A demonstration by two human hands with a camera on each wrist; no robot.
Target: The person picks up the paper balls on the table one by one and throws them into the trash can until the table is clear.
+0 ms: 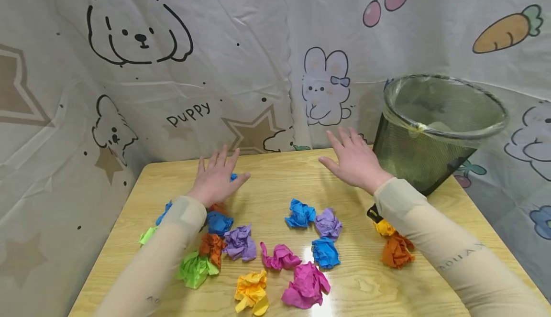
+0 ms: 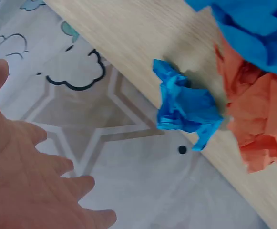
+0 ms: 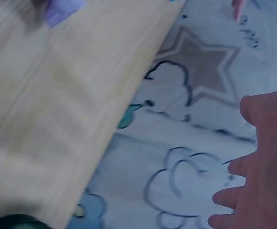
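Observation:
My left hand point(image 1: 217, 178) hovers above the table's back left part with fingers spread, holding nothing. Just beyond its thumb a small blue crumpled paper ball point(image 2: 186, 107) lies near the table's back edge, beside an orange paper ball point(image 2: 260, 119). My right hand point(image 1: 355, 164) is raised, its fingers straight and apart, with nothing in it. It is to the left of a dark mesh wastebasket point(image 1: 430, 159) with a clear plastic liner over the rim. Blue point(image 1: 300, 213), purple point(image 1: 328, 224) and pink point(image 1: 306, 287) paper balls lie between the forearms.
Green point(image 1: 195, 269) and yellow point(image 1: 251, 292) paper balls lie at the front left. By the right forearm are an orange ball point(image 1: 397, 251), a yellow ball point(image 1: 384, 227) and a small black object point(image 1: 373, 213). A patterned curtain point(image 1: 258, 68) hangs behind the wooden table point(image 1: 357, 288).

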